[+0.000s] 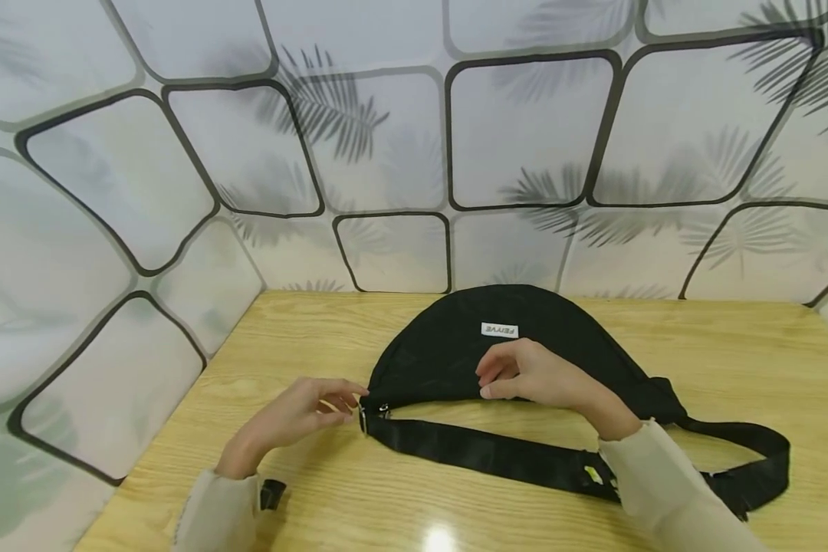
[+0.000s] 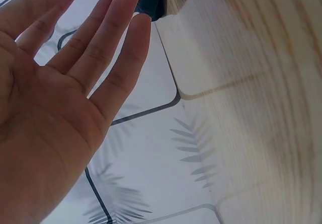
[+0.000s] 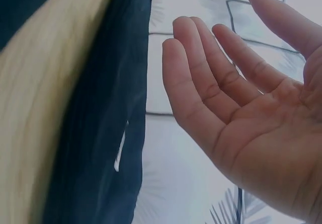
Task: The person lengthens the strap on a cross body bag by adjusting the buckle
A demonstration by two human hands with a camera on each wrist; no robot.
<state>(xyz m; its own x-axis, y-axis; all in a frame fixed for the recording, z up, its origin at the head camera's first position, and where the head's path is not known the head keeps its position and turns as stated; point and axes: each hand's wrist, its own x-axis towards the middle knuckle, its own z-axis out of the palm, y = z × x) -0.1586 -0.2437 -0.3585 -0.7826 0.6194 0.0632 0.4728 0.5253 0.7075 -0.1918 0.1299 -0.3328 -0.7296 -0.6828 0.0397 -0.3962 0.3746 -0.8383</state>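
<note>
A black waist bag (image 1: 441,353) lies on the wooden table, its curved edge toward the back wall and a small white label (image 1: 500,330) on its front. Its wide black strap (image 1: 483,452) runs along the near side and loops round at the right. My left hand (image 1: 310,410) has its fingertips right at the bag's left corner, by the metal strap buckle (image 1: 363,418); its fingers are loosely extended. Over the bag's middle hovers my right hand (image 1: 531,373), fingers relaxed and slightly bent. In the right wrist view nothing sits in that palm (image 3: 261,128).
The wooden table (image 1: 303,330) carries the bag and meets a patterned wall covering (image 1: 386,153) at the back and left. A small black object (image 1: 272,494) shows beside the left sleeve. Yellow marks (image 1: 593,474) show on the strap near the right sleeve.
</note>
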